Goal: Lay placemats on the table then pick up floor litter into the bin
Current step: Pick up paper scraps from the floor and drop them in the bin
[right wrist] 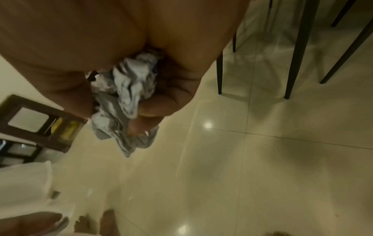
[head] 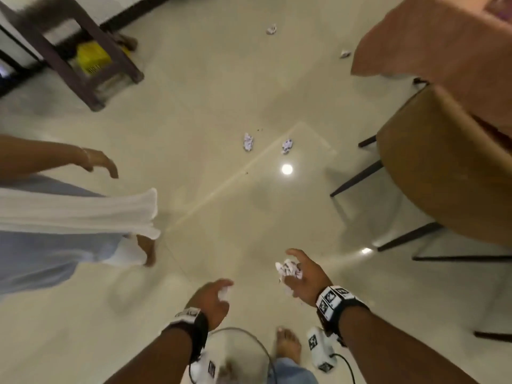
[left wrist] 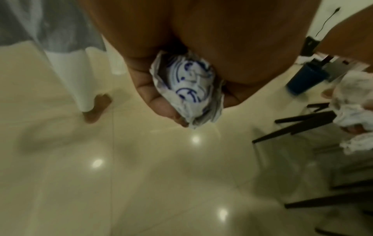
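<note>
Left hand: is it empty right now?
No, the left hand grips a crumpled paper with blue print, its fingers curled round it in the left wrist view.

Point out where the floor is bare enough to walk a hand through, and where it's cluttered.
Bare tile lies between the left hand and the two paper balls ahead, and beyond them up to the wooden stool. Crowded: the chair legs on the right, another person's foot on the left, and litter near the table.
</note>
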